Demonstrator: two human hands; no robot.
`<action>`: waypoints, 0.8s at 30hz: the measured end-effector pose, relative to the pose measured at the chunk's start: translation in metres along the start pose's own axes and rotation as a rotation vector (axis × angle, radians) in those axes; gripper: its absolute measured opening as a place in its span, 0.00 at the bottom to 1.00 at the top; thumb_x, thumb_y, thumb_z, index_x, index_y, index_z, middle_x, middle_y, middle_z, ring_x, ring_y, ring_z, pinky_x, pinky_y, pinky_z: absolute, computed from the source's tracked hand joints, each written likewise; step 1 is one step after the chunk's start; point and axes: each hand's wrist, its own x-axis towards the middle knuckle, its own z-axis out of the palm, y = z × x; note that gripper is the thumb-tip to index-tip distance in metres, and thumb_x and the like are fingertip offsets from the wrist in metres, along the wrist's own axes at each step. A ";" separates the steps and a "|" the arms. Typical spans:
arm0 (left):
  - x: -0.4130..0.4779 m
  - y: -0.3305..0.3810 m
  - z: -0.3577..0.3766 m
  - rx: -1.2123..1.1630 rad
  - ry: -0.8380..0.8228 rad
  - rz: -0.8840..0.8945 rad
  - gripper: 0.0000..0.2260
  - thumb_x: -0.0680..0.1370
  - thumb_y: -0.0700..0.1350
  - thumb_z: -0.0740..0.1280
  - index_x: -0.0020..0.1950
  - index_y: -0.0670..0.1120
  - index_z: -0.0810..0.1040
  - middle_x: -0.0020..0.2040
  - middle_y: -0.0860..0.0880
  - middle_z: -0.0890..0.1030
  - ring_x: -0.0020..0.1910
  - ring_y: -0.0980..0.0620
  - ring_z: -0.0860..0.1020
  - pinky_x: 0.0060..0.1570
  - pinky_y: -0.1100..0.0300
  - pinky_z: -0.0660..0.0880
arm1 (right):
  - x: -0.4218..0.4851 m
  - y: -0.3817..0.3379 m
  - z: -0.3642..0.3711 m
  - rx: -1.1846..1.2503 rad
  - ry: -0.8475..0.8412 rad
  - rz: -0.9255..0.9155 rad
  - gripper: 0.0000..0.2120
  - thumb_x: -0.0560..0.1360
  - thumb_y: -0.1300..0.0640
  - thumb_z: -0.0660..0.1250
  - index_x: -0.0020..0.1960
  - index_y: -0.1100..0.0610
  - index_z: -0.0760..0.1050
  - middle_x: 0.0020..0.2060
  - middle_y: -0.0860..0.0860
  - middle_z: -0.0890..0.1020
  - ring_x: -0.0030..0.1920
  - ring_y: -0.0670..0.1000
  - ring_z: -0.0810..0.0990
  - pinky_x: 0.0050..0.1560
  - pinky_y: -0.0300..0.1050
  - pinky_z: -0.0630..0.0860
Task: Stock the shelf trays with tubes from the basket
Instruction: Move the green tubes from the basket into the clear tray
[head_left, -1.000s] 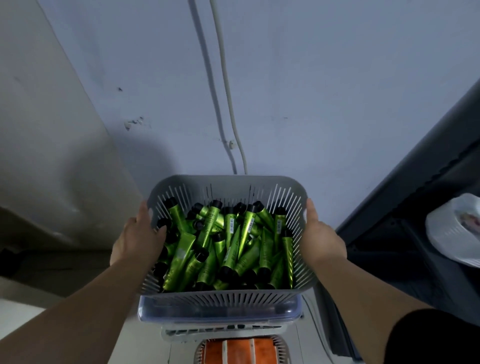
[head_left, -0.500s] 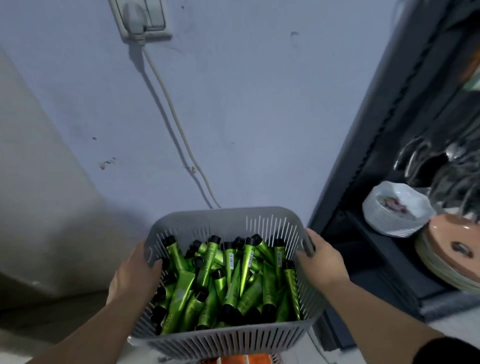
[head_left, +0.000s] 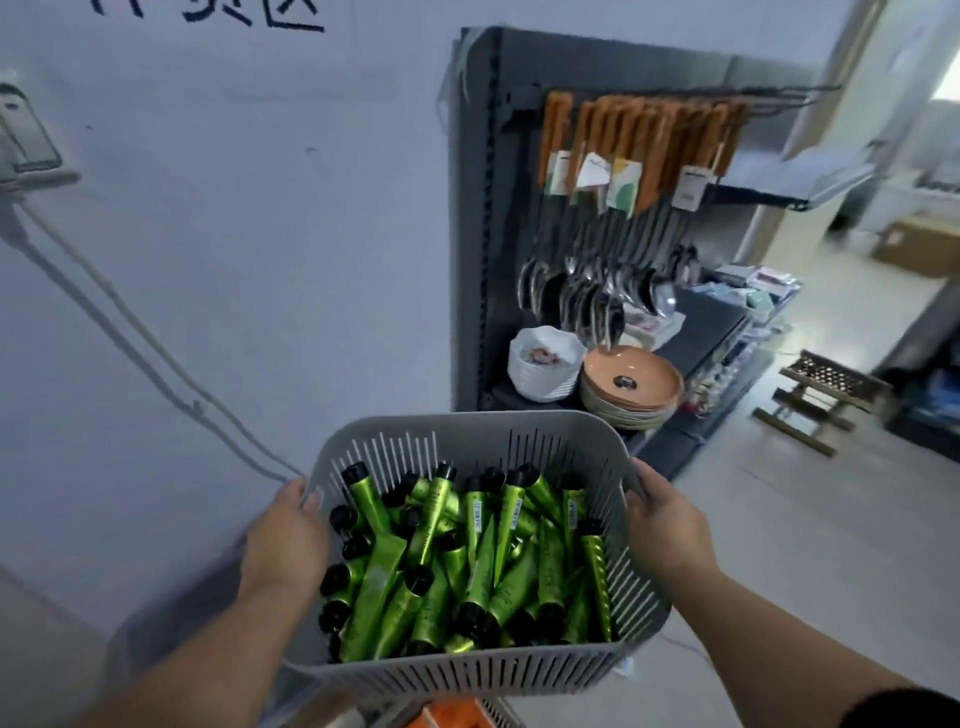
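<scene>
A person's left hand and right hand clasp opposite sides of a grey slotted plastic basket held in mid-air, with green black-capped tubes heaped loose inside. A tilt could spill the pile, and a swing could clip the stacked peach plates on the dark metal shelf unit. A pale floor and a bluish wall frame the scene.

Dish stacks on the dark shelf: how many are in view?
2. The white bowls sit at the left end of the shelf; the orange plates sit just right of them. The basket may hide more lower down.
</scene>
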 end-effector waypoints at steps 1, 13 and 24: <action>-0.005 0.013 0.008 -0.027 -0.012 0.035 0.11 0.82 0.46 0.58 0.60 0.43 0.75 0.56 0.38 0.79 0.56 0.39 0.76 0.49 0.55 0.66 | -0.002 0.010 -0.014 0.012 0.046 0.026 0.19 0.81 0.57 0.58 0.70 0.43 0.70 0.53 0.51 0.81 0.44 0.52 0.79 0.42 0.47 0.76; -0.101 0.173 0.151 -0.089 -0.200 0.320 0.10 0.82 0.44 0.56 0.44 0.53 0.73 0.38 0.48 0.76 0.35 0.49 0.72 0.39 0.55 0.68 | -0.009 0.147 -0.201 0.032 0.352 0.242 0.18 0.81 0.54 0.57 0.70 0.43 0.70 0.45 0.53 0.81 0.32 0.53 0.78 0.28 0.41 0.71; -0.216 0.308 0.299 -0.024 -0.289 0.336 0.10 0.82 0.46 0.56 0.53 0.51 0.77 0.44 0.46 0.79 0.42 0.45 0.74 0.41 0.54 0.70 | 0.022 0.279 -0.373 -0.023 0.460 0.321 0.18 0.81 0.53 0.58 0.69 0.43 0.70 0.52 0.57 0.82 0.32 0.54 0.76 0.31 0.43 0.72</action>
